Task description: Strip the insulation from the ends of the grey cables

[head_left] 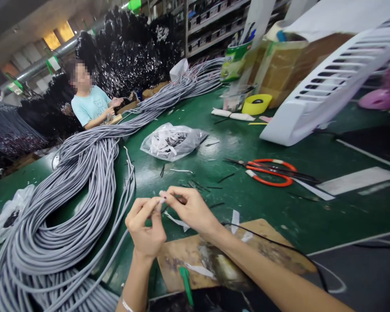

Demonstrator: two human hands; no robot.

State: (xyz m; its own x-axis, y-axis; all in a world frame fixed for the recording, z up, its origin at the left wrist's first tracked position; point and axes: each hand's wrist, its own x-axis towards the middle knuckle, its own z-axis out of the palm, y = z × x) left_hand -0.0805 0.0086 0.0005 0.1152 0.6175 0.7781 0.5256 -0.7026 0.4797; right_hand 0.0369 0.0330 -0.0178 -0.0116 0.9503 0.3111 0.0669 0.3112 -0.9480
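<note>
My left hand [146, 227] and my right hand [191, 210] meet above the near part of the green table, fingertips together. Both pinch at a small whitish piece [162, 200], mostly covered by the fingers, so its kind cannot be made out. Under and beside the hands lie short black strands [195, 185] and a white strip [177, 221]. A stained cardboard sheet [178, 255] lies below my right forearm, with a green-handled tool [186, 286] on its near edge. Left of my hands runs a thick bundle of grey cables [84, 173], some loose ends pointing away.
A clear plastic bag of small parts [172, 141] lies ahead. Orange-handled scissors [289, 181] rest at the right, before a white slotted plastic stand [325, 86]. Farther back are a yellow tape roll [256, 104] and a green can [234, 63]. Another person [89, 104] works across the table.
</note>
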